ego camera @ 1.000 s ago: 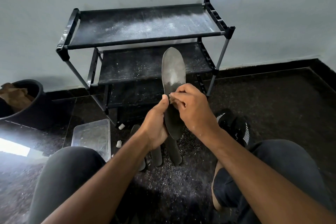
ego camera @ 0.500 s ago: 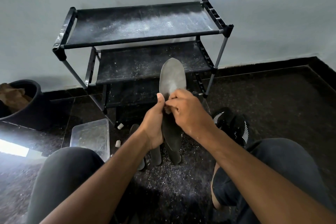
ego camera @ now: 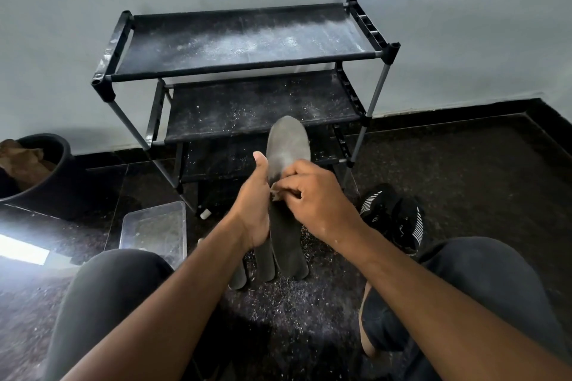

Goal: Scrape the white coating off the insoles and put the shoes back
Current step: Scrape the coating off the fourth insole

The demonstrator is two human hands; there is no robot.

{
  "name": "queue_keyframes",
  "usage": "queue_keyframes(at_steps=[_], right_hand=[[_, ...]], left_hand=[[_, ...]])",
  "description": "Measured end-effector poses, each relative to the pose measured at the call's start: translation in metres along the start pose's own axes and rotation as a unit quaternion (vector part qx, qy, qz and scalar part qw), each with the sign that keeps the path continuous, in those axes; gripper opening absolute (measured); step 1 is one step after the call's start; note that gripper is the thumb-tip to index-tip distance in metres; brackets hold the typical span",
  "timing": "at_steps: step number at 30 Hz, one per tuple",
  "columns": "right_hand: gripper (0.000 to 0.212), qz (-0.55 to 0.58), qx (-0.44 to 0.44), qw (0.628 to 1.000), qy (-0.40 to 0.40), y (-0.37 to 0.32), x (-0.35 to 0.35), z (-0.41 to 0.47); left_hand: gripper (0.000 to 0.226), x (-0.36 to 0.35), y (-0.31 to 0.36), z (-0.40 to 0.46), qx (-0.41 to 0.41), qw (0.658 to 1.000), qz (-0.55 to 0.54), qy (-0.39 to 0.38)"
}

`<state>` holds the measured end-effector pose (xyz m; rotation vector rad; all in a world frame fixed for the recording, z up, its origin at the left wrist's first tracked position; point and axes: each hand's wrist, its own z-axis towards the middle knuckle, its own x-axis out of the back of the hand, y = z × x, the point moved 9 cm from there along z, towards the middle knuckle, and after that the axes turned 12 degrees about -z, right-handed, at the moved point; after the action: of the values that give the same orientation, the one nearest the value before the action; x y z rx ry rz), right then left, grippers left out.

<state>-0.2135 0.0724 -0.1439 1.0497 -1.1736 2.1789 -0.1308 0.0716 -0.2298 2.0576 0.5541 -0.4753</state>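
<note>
While the insole (ego camera: 288, 145) is held upright by the left hand (ego camera: 254, 204) before the shoe rack (ego camera: 247, 40), the right hand (ego camera: 312, 195), fingers pinching a small scraper (ego camera: 276, 192), is recorded lower than a second ago; the toe end remains pale, so scraping is judged unfinished.

Lowered the insole (ego camera: 288, 148) from in front of the rack's (ego camera: 247, 71) middle shelf toward the floor; slid the left hand's (ego camera: 255, 204) thumb upward along its edge, right hand (ego camera: 315, 198) scraping nearer the toe.
</note>
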Motion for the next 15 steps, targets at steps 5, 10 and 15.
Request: queue_keyframes(at_steps=[5, 10, 15], right_hand=[[0.009, -0.026, -0.072, 0.99, 0.118, 0.024, 0.034, 0.009], [0.01, -0.013, -0.075, 0.994, 0.081, 0.024, 0.023, 0.005], [0.013, 0.006, -0.029, 0.999, -0.018, 0.011, -0.012, -0.004]], left_hand=[[0.079, -0.02, -0.035, -0.006, 0.044, 0.998, 0.001, -0.05], [0.079, -0.015, -0.027, -0.002, 0.035, 0.998, -0.021, -0.041], [0.088, 0.006, -0.008, 0.012, 0.016, 1.0, -0.024, 0.006]])
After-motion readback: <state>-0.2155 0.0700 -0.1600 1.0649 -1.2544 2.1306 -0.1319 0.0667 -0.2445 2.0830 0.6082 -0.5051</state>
